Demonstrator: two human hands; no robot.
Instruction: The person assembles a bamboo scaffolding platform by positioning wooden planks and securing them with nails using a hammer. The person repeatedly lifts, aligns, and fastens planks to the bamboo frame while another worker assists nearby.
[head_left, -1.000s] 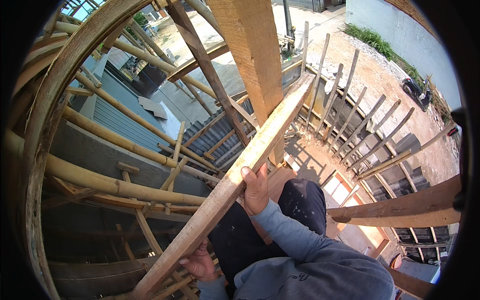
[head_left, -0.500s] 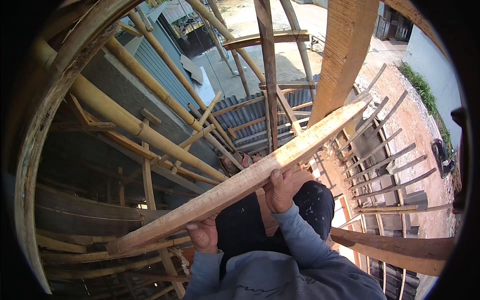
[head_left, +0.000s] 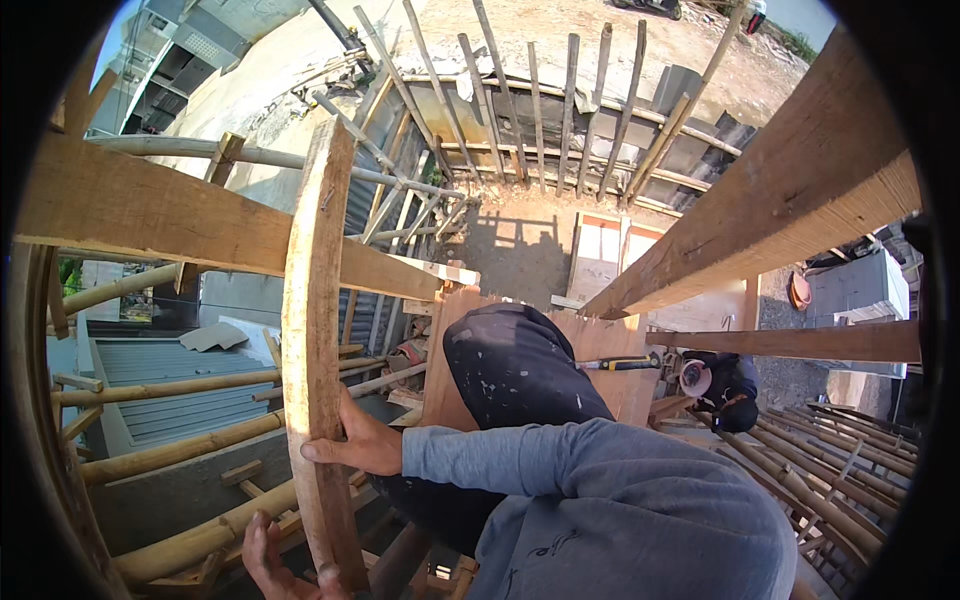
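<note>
A long wooden beam [head_left: 313, 300] stands steeply tilted at my left, its far end pointing up and away. My right hand [head_left: 360, 443] grips it at the lower half, thumb across the near face and fingers behind its right side. Close to the beam's lower end is my left hand [head_left: 280, 568], fingers apart, with a fingertip at the wood; the picture's edge cuts off part of it. By my knee, a hammer [head_left: 618, 363] with a yellow and black handle lies on a wooden board [head_left: 628, 395].
A horizontal timber [head_left: 170, 215] passes behind the beam. Thick timber [head_left: 760, 190] slants at the right, above another crosspiece [head_left: 800, 343]. Bamboo poles [head_left: 190, 440] run at lower left. Down below, a person [head_left: 735, 385] is beside a round pale container [head_left: 695, 378]. A stake fence [head_left: 570, 120] stands beyond.
My view has swung to the right. The beam has turned from lying across my lap to steeply upright at my left. My left hand has loosened its fingers; my right still holds on.
</note>
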